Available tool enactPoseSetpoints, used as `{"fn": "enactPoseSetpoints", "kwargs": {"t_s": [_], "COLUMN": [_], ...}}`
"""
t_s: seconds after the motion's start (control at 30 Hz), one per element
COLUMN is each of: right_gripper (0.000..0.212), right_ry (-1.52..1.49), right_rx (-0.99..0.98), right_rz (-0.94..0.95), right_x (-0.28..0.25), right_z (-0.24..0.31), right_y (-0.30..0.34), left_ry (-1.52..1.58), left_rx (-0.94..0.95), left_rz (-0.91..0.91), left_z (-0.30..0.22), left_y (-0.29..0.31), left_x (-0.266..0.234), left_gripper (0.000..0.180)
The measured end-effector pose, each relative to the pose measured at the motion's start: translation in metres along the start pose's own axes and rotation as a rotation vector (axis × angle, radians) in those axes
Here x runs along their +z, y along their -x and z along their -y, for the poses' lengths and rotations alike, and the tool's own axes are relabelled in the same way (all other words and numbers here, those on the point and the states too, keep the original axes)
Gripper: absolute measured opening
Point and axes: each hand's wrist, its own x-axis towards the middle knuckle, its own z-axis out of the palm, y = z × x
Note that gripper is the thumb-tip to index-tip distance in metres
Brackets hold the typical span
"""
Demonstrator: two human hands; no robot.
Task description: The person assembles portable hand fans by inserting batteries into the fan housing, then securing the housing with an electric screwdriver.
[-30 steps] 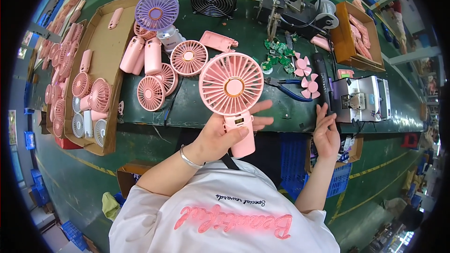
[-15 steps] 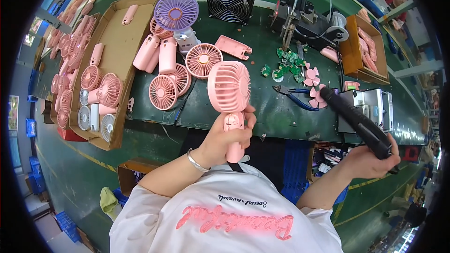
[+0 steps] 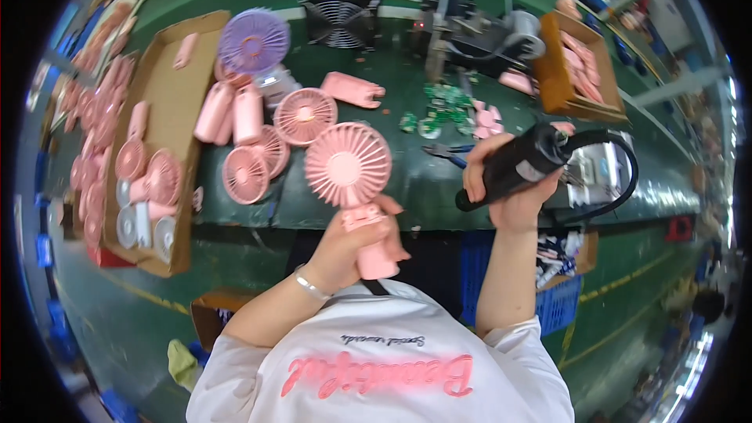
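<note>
My left hand [image 3: 338,253] is wrapped round the handle of a pink handheld fan [image 3: 347,166]. The fan stands nearly upright at the bench's front edge, its round grille facing up. In my right hand [image 3: 523,205] is a black electric screwdriver [image 3: 518,168], lying aslant with its rounded end toward the lower left and its cable curving out at the right; no bit shows. Just behind that hand lie blue-handled pliers [image 3: 448,153], partly covered by it, and pink fan blades [image 3: 487,119].
A cardboard tray [image 3: 168,55] at the left holds fan parts. Pink fan heads [image 3: 305,116], pink casings and a purple fan [image 3: 254,41] stand beside it. Farther back are a black cooling fan [image 3: 341,19], green circuit boards [image 3: 448,106], a soldering machine [image 3: 470,31] and a box of pink parts [image 3: 552,70].
My right hand has swung the screwdriver inward and up from the right, turning it over. The left hand's fan has turned its grille toward me. The whole view has shifted slightly.
</note>
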Motion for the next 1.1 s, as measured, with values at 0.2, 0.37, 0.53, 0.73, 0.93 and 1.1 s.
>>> {"fn": "enactPoseSetpoints", "kwargs": {"t_s": [0.2, 0.37, 0.53, 0.73, 0.93, 1.1], "right_gripper": [0.078, 0.074, 0.072, 0.083, 0.044, 0.026], "right_ry": [0.3, 0.456, 0.352, 0.021, 0.009, 0.1], "right_rx": [-0.511, -0.639, -0.528, -0.405, -0.591, -0.688], "right_rz": [-0.612, -0.849, -0.855, -0.711, -0.277, 0.031], "right_x": [-0.043, -0.078, -0.078, -0.033, 0.067, 0.075], "right_z": [0.095, 0.13, 0.126, 0.074, 0.034, 0.012], "right_y": [0.001, -0.006, -0.019, 0.013, 0.06, 0.065], "left_ry": [-0.088, -0.062, -0.084, -0.149, -0.137, -0.266], "left_rx": [0.044, -0.012, 0.034, 0.028, 0.052, 0.062], "left_rz": [-0.112, -0.12, -0.19, -0.29, -0.271, -0.256], "left_z": [0.004, 0.009, 0.015, 0.021, 0.025, 0.023], "left_y": [0.007, -0.004, -0.006, 0.0, -0.005, -0.001], "left_x": [0.006, 0.009, 0.015, 0.013, 0.022, 0.023], "left_gripper": [0.035, 0.035, 0.033, 0.023, 0.026, 0.031]}}
